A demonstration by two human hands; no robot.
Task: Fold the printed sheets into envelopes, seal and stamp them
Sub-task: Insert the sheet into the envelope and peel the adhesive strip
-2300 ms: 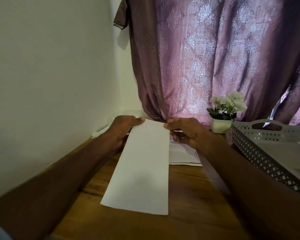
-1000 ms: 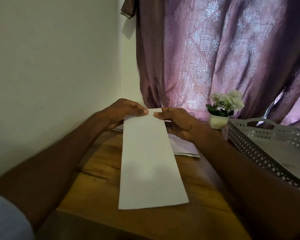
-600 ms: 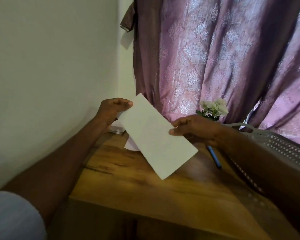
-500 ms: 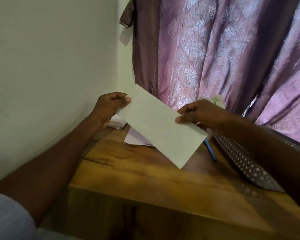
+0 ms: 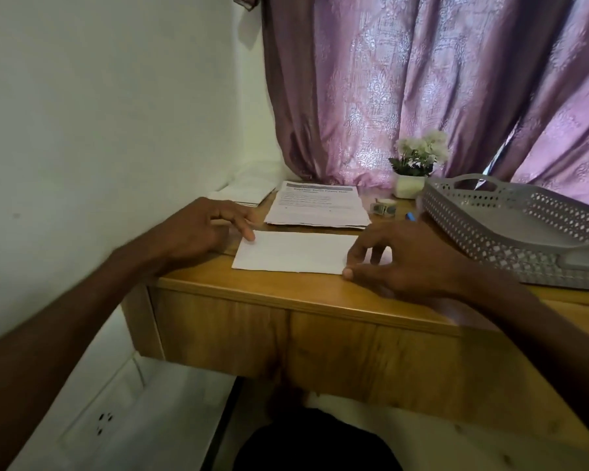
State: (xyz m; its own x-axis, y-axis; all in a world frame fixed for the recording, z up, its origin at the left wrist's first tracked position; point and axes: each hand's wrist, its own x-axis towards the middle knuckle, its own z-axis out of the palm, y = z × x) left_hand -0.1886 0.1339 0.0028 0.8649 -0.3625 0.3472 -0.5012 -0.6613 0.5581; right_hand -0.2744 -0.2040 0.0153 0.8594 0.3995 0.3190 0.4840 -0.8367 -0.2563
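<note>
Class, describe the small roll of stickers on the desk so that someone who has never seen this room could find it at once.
Start at the grey perforated tray on the right of the wooden desk. Just left of it, in front of the white flower pot, lies the sticker roll. It is the only small round thing, unlike the flat printed sheets to its left.
</note>
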